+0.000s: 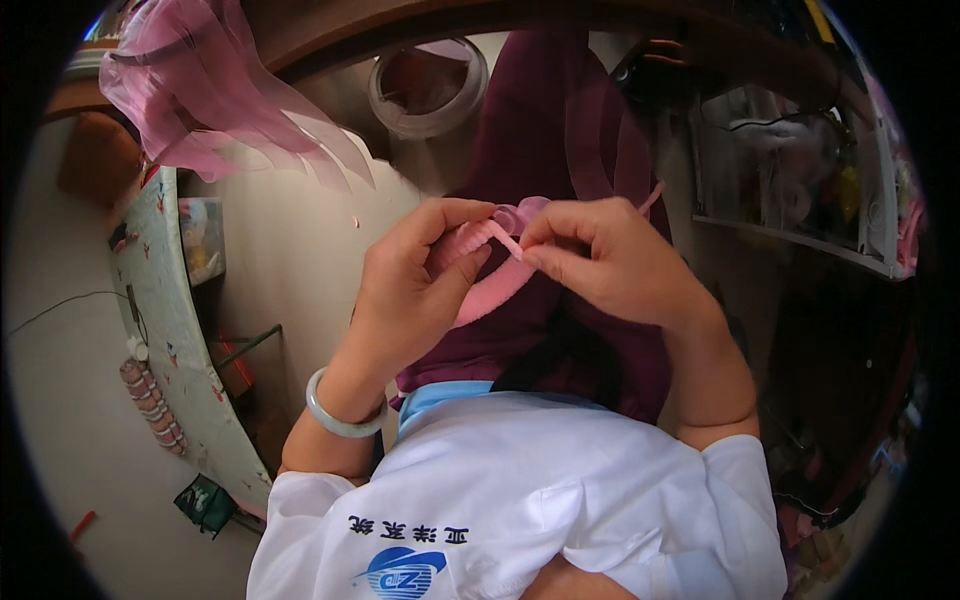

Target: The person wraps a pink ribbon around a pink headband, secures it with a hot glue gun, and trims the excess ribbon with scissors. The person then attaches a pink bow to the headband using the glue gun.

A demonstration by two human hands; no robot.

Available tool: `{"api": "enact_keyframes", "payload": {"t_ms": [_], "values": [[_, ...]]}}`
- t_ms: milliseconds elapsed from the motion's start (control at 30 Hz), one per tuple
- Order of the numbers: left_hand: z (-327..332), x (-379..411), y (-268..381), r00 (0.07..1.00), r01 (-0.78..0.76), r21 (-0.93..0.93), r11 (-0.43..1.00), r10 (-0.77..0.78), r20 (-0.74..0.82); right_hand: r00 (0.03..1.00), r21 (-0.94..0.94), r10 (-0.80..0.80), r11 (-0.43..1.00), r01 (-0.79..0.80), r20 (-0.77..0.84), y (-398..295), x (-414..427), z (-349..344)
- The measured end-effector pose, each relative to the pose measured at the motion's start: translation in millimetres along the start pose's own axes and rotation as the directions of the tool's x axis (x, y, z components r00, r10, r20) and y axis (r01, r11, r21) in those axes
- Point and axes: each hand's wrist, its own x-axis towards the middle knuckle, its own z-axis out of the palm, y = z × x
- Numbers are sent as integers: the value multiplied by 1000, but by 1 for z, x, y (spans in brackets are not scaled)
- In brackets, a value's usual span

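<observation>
Over my lap, my left hand (424, 277) pinches a pink fuzzy band (499, 291) that curves in a loop. A thin pink fuzzy strip (505, 237) crosses from my left fingers to my right hand (611, 259), whose thumb and forefinger pinch its end. Sheer pink ribbon loops (529, 212) show between the hands, on the far side of the band. A sheer ribbon (630, 161) lies over the dark red trousers beyond my right hand. The palm sides of both hands are hidden.
Pink sheer ribbons (202, 97) hang at the upper left over a wooden edge. A round bin (427, 90) stands beyond my knees. At the left is a table with a patterned cover (176, 300), beside a clear plastic box (201, 238). A white-framed container (795, 165) stands at the right.
</observation>
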Motion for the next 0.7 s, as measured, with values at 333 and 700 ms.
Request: {"api": "enact_keyframes", "payload": {"t_ms": [333, 700], "values": [[4, 0, 5, 994, 86, -130, 988, -95, -62, 970, -130, -146, 984, 122, -196, 27, -9, 28], [21, 2, -26, 918, -212, 310, 927, 297, -263, 949, -461, -222, 882, 97, -225, 41, -8, 45]]}}
